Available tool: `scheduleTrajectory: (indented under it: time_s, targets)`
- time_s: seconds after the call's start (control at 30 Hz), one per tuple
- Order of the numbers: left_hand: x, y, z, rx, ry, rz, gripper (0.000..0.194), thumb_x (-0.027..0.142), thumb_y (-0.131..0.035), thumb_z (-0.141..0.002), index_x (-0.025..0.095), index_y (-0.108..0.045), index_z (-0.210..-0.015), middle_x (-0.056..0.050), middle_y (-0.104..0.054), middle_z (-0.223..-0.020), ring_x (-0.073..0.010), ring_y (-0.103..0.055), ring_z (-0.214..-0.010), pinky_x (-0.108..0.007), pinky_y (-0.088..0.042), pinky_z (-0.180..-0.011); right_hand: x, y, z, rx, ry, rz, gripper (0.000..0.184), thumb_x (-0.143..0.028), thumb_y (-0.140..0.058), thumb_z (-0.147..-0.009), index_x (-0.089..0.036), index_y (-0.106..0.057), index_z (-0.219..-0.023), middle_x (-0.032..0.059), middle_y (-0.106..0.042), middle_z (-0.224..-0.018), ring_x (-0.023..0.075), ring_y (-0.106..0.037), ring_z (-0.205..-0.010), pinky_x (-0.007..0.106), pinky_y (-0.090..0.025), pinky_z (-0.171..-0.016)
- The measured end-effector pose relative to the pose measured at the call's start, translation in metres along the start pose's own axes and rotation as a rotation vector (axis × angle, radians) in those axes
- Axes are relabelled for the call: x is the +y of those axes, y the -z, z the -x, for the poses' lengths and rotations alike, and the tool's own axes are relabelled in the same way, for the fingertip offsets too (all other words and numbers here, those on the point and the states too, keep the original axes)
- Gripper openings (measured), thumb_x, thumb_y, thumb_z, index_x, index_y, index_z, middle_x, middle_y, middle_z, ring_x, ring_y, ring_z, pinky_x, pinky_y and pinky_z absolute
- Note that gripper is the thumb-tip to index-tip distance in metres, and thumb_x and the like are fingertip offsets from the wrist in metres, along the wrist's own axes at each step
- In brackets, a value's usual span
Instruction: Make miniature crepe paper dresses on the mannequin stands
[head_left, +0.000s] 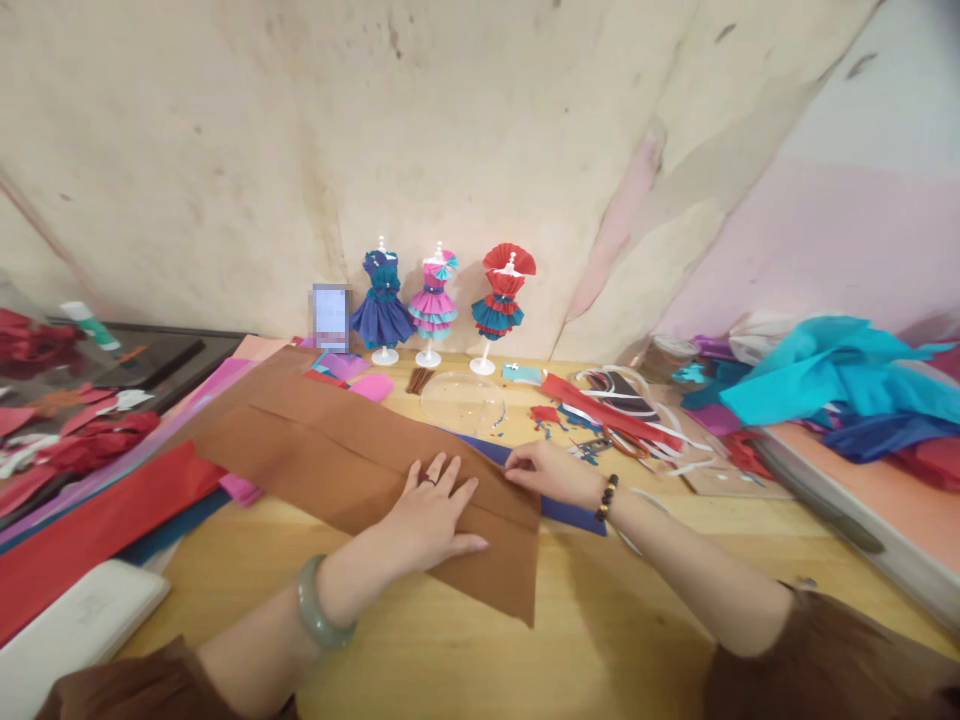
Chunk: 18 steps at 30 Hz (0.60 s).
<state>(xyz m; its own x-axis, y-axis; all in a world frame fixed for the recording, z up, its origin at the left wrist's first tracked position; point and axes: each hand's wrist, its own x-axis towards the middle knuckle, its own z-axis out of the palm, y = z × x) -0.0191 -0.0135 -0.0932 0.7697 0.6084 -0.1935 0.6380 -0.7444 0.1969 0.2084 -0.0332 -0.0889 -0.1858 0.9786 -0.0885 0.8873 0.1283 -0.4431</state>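
Note:
A long folded sheet of brown crepe paper (315,440) lies across the wooden table (600,600). My left hand (431,510) presses flat on its near right end, fingers spread, a green bangle on the wrist. My right hand (547,470) pinches the paper's far right edge, a bead bracelet on the wrist. A blue sheet (570,510) shows beneath the brown one.
Three small mannequins in paper dresses (435,300) stand at the wall. A clear plastic lid (461,400) lies behind the paper. Red and blue sheets (97,520) lie left, a white box (75,625) near left, paper scraps and strips (622,410) right, turquoise paper (832,380) far right.

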Motion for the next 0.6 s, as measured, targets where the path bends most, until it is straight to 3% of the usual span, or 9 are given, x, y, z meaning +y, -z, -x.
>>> scheduleTrajectory:
  time_s: [0.17, 0.33, 0.47, 0.6]
  targets:
    - [0.005, 0.000, -0.004, 0.144, -0.008, -0.069, 0.073, 0.056, -0.046, -0.089, 0.025, -0.020, -0.150, -0.017, -0.045, -0.141, -0.0354, -0.035, -0.133, -0.057, -0.030, -0.104, -0.016, -0.015, 0.018, 0.020, 0.134, 0.046, 0.020, -0.018, -0.053, -0.085, -0.020, -0.073, -0.085, 0.0046, -0.072, -0.088, 0.0161, -0.064, -0.080, 0.024, -0.045, -0.075]
    - [0.005, -0.012, -0.007, 0.119, 0.005, -0.130, 0.064, 0.060, -0.046, -0.087, 0.028, -0.041, -0.142, -0.018, -0.042, -0.142, -0.0404, -0.030, -0.135, -0.065, -0.023, -0.105, -0.007, -0.007, 0.015, 0.018, 0.094, 0.086, 0.023, -0.021, -0.049, -0.089, -0.020, -0.072, -0.089, 0.0033, -0.073, -0.087, 0.0155, -0.065, -0.078, 0.023, -0.047, -0.073]
    - [0.003, -0.017, -0.007, 0.131, 0.002, -0.104, 0.066, 0.060, -0.049, -0.086, 0.028, -0.042, -0.142, -0.019, -0.040, -0.144, -0.0413, -0.029, -0.135, -0.066, -0.022, -0.105, -0.007, -0.004, 0.005, 0.046, 0.108, 0.179, 0.023, -0.017, -0.050, -0.089, -0.019, -0.071, -0.100, 0.0088, -0.069, -0.100, 0.0187, -0.063, -0.091, 0.028, -0.045, -0.083]
    - [0.004, -0.014, -0.006, 0.127, 0.008, -0.107, 0.067, 0.059, -0.050, -0.086, 0.026, -0.040, -0.143, -0.019, -0.037, -0.146, -0.0401, -0.027, -0.137, -0.065, -0.021, -0.106, -0.014, -0.012, -0.001, 0.019, 0.143, 0.256, 0.022, -0.013, -0.049, -0.088, -0.015, -0.071, -0.091, 0.0121, -0.068, -0.096, 0.0199, -0.062, -0.090, 0.030, -0.044, -0.084]
